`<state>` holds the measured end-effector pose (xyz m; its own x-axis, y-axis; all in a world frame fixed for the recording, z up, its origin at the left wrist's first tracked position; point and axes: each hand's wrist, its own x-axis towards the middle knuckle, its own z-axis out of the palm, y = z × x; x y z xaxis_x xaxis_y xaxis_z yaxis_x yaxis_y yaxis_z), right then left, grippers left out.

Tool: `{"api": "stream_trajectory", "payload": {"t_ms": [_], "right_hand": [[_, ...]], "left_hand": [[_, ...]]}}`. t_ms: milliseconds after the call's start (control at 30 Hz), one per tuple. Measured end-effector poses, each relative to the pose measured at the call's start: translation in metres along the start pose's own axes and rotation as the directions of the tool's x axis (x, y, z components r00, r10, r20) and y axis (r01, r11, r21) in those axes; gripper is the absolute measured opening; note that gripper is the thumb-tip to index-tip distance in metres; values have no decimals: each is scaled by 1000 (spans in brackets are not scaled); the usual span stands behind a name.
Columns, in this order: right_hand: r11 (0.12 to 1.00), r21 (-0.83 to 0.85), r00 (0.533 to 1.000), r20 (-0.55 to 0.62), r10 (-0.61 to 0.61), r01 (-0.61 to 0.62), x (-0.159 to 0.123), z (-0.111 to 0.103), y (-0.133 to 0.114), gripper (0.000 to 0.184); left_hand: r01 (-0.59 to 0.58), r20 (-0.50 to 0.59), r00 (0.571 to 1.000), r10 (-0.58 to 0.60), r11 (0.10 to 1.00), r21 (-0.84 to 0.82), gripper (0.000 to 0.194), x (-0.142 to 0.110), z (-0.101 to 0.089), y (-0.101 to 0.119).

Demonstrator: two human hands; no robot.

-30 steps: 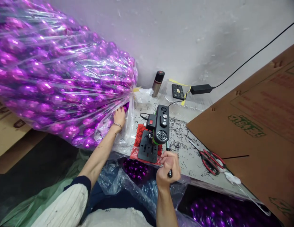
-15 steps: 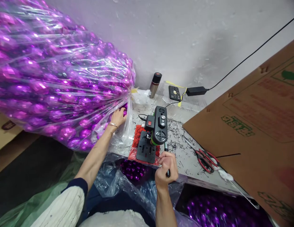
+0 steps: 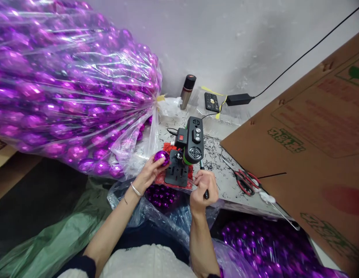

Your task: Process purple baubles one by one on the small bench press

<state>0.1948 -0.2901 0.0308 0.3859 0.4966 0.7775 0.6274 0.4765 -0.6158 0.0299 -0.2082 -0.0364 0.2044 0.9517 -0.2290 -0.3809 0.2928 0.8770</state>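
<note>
Streaky glare across plastic bag (image 3: 89, 77)

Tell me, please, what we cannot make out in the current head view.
All in the head view:
Purple ball: partly hidden by the left hand.
Black lever grip: mostly covered by the right hand.
Large clear bag: cut off by the left and top edges.
Cardboard carton: cut off by the right edge.
Red printing: too faint and blurred to read.

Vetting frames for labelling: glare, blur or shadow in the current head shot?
Head view: white glare streaks the plastic bag, red print on the cardboard box is unreadable; same view: soft shadow on the wall, purple ball in the left hand fairly sharp.
</note>
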Motion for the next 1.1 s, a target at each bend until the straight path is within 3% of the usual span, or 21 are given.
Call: {"api": "stream_trajectory", "payload": {"t_ms": [133, 233, 300, 367, 467, 633, 833, 1100], "right_hand": [[1000, -1, 1000, 14, -10, 10, 7, -1, -2, 38], [999, 4, 999, 21, -32, 32, 8, -2, -2, 37], [999, -2, 999, 25, -40, 41, 7, -2, -1, 36], [999, -14, 999, 29, -41, 42, 6, -3, -1, 36], [999, -25, 999, 39, -37, 38, 3, -4, 0, 36], [998, -51, 998, 43, -34, 36, 2, -4, 0, 37], [998, -28, 998, 35, -48, 49, 1, -3, 1, 35], [997, -38, 997, 26, -71, 72, -17, -1, 15, 34]], "left_hand": [[-82, 13, 997, 81, 970, 229, 67, -5, 8, -42], [-169, 83, 985, 148, 915, 368, 78, -3, 7, -58], [-270, 156, 963, 220, 822, 502, 76, -2, 5, -61], [-378, 237, 925, 296, 671, 638, 72, 0, 3, -60], [-480, 331, 871, 364, 481, 733, 67, 4, 3, -61], [-563, 430, 810, 398, 327, 759, 64, 14, 8, -67], [-553, 416, 812, 409, 316, 771, 63, 21, 15, -73], [-573, 428, 803, 414, 345, 743, 65, 23, 10, -78]]}}
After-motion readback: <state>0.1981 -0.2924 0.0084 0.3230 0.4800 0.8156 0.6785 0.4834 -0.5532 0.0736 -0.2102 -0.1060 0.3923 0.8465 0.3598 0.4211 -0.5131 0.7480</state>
